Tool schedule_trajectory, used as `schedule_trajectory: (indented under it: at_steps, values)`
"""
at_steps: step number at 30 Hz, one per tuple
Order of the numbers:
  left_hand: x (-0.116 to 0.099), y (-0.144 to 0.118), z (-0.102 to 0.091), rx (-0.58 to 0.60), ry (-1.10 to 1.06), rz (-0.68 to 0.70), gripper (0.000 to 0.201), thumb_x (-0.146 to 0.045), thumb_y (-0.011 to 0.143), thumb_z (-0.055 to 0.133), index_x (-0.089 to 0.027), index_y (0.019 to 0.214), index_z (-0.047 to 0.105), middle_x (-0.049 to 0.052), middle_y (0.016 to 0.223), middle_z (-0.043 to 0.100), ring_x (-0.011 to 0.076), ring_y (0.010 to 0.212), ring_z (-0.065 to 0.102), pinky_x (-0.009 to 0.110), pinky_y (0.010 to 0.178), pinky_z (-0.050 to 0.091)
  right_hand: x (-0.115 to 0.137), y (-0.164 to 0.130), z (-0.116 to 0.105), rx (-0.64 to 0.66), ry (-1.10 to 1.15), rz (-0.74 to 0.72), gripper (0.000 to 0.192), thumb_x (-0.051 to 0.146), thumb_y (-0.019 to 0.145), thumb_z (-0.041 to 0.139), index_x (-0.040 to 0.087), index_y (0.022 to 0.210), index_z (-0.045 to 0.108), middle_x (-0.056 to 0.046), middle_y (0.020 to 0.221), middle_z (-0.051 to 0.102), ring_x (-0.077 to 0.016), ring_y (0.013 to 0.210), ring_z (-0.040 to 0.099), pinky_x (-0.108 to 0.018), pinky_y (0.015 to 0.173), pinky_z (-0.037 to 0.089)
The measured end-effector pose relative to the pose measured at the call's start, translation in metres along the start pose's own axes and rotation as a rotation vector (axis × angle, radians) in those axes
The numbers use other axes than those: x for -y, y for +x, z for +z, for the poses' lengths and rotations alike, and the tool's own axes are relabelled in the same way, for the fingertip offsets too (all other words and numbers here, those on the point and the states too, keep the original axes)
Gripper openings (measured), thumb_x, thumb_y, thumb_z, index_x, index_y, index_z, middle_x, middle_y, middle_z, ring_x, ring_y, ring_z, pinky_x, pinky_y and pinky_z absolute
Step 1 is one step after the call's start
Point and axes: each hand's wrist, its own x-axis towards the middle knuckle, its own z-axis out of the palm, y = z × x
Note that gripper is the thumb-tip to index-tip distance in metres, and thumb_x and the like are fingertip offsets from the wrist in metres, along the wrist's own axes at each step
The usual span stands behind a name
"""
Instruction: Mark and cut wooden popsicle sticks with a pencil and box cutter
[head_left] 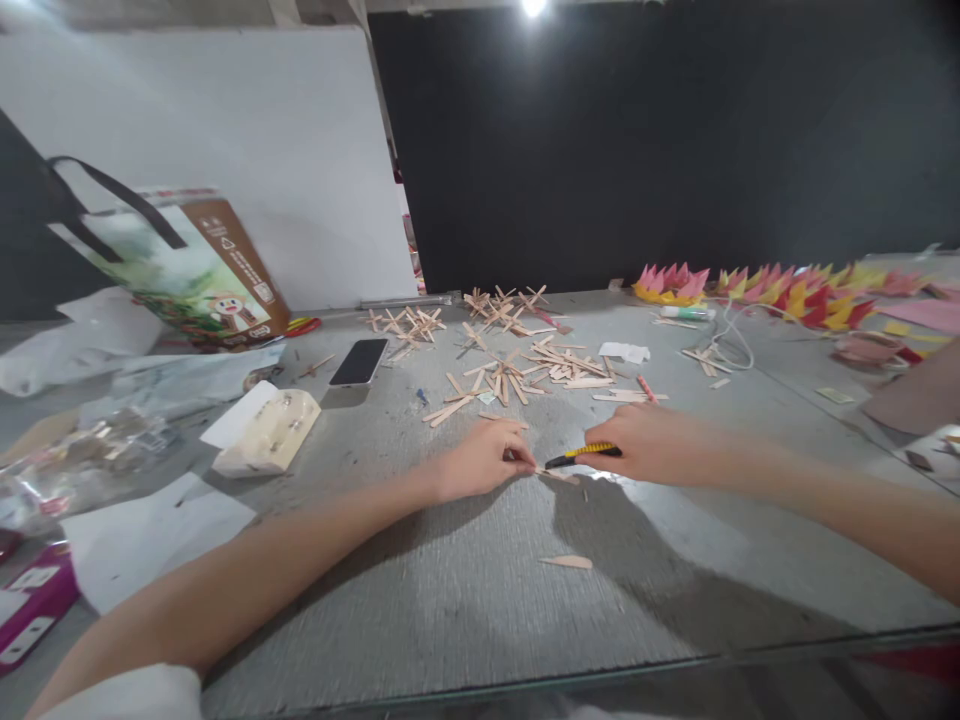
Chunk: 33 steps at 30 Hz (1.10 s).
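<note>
A thin pale wooden craft stick (559, 475) lies flat on the grey counter (465, 580) between both hands. The left hand (480, 460) pinches its near end; the right hand (649, 445) is closed around a yellow-and-black utility knife (583, 456), blade tip at the stick. A cut-off wooden tip (566, 562) lies nearer. Beyond lie scattered wooden sticks (517, 375), a black smartphone (359, 361) and red-yellow folded paper shapes (780, 285).

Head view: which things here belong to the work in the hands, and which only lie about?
In use: left hand, right hand, yellow cutter, stick piece, heap of wooden sticks.
Lying about: phone, printed bag, paper flowers, white box.
</note>
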Motion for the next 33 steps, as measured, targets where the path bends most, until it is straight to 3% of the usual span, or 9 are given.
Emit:
schedule_trajectory:
  at_steps: [4, 14, 18, 23, 29, 33]
  values:
    - [0.001, 0.000, 0.001, 0.007, -0.014, -0.004, 0.008, -0.025, 0.093, 0.081, -0.023, 0.089, 0.088, 0.003, 0.082, 0.070, 0.0236, 0.100, 0.070, 0.035, 0.101, 0.047, -0.001, 0.000, 0.000, 0.010, 0.014, -0.001, 0.050, 0.047, 0.110, 0.046, 0.019, 0.080, 0.075, -0.007, 0.070, 0.070, -0.0184, 0.064, 0.059, -0.032, 0.059, 0.024]
    - [-0.002, -0.001, 0.000, 0.003, -0.010, -0.022, 0.009, -0.026, 0.093, 0.080, -0.023, 0.089, 0.087, 0.004, 0.084, 0.071, 0.0258, 0.107, 0.070, 0.036, 0.101, 0.048, 0.005, 0.000, -0.003, 0.069, 0.020, 0.047, 0.050, 0.049, 0.111, 0.046, 0.020, 0.080, 0.073, -0.008, 0.074, 0.072, -0.0205, 0.068, 0.063, -0.032, 0.062, 0.028]
    - [0.000, -0.001, 0.001, -0.007, -0.017, -0.013, 0.008, -0.026, 0.092, 0.081, -0.023, 0.089, 0.087, 0.004, 0.084, 0.071, 0.0255, 0.104, 0.070, 0.036, 0.100, 0.048, 0.007, -0.002, -0.004, 0.053, 0.018, 0.028, 0.048, 0.044, 0.112, 0.045, 0.020, 0.081, 0.072, -0.010, 0.076, 0.073, -0.0236, 0.073, 0.067, -0.034, 0.063, 0.030]
    - [0.000, -0.001, 0.001, -0.012, -0.024, -0.006, 0.006, -0.024, 0.091, 0.082, -0.023, 0.088, 0.087, 0.003, 0.081, 0.069, 0.0220, 0.093, 0.068, 0.034, 0.095, 0.048, 0.008, -0.007, -0.005, 0.057, 0.015, 0.000, 0.039, 0.045, 0.113, 0.042, 0.023, 0.104, 0.073, -0.010, 0.086, 0.075, -0.0275, 0.083, 0.072, -0.034, 0.067, 0.036]
    - [-0.001, 0.000, 0.001, -0.017, -0.034, -0.002, 0.002, -0.021, 0.089, 0.085, -0.022, 0.089, 0.087, 0.002, 0.083, 0.071, 0.0188, 0.085, 0.066, 0.031, 0.082, 0.046, 0.020, -0.004, -0.016, 0.064, -0.037, -0.039, 0.042, 0.035, 0.113, 0.040, 0.022, 0.102, 0.079, -0.011, 0.085, 0.077, -0.0273, 0.084, 0.073, -0.034, 0.068, 0.036]
    - [0.002, 0.001, 0.002, -0.027, -0.094, 0.002, 0.003, -0.019, 0.087, 0.087, -0.022, 0.086, 0.086, 0.001, 0.080, 0.071, 0.0178, 0.082, 0.066, 0.035, 0.097, 0.049, 0.030, 0.004, -0.026, 0.076, -0.139, -0.012, 0.041, 0.030, 0.109, 0.046, 0.018, 0.097, 0.083, -0.013, 0.086, 0.077, -0.0264, 0.078, 0.072, -0.032, 0.064, 0.035]
